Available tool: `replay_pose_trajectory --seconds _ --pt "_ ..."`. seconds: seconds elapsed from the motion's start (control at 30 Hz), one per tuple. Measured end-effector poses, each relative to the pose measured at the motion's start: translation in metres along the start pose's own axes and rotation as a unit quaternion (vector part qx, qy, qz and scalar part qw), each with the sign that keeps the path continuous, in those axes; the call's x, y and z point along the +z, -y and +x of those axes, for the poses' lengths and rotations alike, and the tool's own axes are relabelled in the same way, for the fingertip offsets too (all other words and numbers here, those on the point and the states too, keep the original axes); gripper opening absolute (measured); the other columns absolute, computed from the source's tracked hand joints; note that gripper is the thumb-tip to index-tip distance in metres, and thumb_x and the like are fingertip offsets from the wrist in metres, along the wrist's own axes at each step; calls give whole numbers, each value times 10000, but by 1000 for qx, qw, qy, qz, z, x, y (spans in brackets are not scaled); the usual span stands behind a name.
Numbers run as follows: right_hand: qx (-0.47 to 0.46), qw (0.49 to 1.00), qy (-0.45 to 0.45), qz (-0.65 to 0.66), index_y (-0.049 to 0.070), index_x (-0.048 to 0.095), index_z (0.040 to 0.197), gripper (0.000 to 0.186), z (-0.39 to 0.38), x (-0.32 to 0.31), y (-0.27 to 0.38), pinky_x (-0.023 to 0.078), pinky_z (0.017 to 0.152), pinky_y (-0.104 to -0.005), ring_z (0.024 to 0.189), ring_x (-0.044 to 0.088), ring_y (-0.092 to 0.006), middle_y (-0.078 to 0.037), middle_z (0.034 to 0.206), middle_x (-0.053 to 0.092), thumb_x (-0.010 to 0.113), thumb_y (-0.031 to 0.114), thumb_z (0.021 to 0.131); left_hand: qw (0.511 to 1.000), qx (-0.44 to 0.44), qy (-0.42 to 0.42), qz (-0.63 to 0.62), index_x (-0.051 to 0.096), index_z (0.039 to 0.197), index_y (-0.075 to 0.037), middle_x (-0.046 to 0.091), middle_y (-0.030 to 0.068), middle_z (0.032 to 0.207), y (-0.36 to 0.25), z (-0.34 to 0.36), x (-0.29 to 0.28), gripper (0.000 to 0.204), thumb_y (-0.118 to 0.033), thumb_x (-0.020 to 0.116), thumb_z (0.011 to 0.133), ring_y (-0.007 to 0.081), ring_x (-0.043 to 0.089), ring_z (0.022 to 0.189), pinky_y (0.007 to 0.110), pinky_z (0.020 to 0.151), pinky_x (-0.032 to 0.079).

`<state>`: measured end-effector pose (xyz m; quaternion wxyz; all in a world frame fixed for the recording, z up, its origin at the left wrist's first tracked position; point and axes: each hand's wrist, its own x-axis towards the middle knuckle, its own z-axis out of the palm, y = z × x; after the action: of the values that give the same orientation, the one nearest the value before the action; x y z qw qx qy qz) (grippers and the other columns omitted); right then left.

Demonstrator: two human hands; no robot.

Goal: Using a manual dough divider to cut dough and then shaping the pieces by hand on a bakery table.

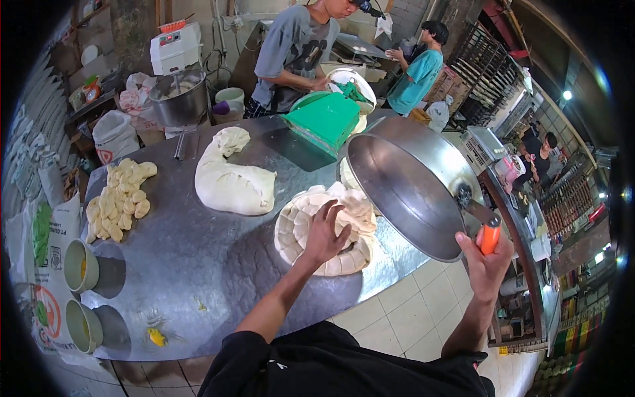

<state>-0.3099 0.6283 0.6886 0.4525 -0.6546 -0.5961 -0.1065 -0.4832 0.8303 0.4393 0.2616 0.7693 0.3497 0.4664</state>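
Note:
My left hand (pixel 329 233) is spread over a coiled, segmented ring of pale dough (pixel 294 231) and appears to rest on its top. My right hand (pixel 483 255) grips the orange handle (pixel 491 233) of a large round steel pan (pixel 403 192), which is raised and tilted at the right of the dough. A big smooth lump of dough (pixel 231 185) lies left of the coil. A pile of small cut dough pieces (pixel 119 202) sits farther left on the steel worktable (pixel 178 278). Part of another pale lump shows behind the coil, partly hidden by the pan.
A green scale (pixel 317 122) stands at the table's back. Two bowls (pixel 81 264) sit at the left edge. A mixer (pixel 175 92) and sacks (pixel 116 135) are behind. Co-workers (pixel 284 59) stand across the table and farther right, where a counter (pixel 516 218) runs alongside.

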Motion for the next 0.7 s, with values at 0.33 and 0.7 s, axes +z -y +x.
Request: replay_pose_trajectory --seconds 0.33,0.7 --pt "19 984 -142 108 52 577 991 302 -20 -76 -115 383 616 -254 704 457 -99 4 801 524 763 41 753 991 -75 87 -62 472 1391 -103 452 164 1459 43 45 84 574 -399 604 917 319 368 1391 507 1112 276" --pt "405 751 168 495 120 487 896 174 -35 94 -154 274 349 -209 398 334 -17 87 555 379 651 161 939 595 -311 -220 -708 534 1339 -27 613 143 1282 -20 -119 -71 720 -611 277 1004 282 597 1155 434 1028 456"
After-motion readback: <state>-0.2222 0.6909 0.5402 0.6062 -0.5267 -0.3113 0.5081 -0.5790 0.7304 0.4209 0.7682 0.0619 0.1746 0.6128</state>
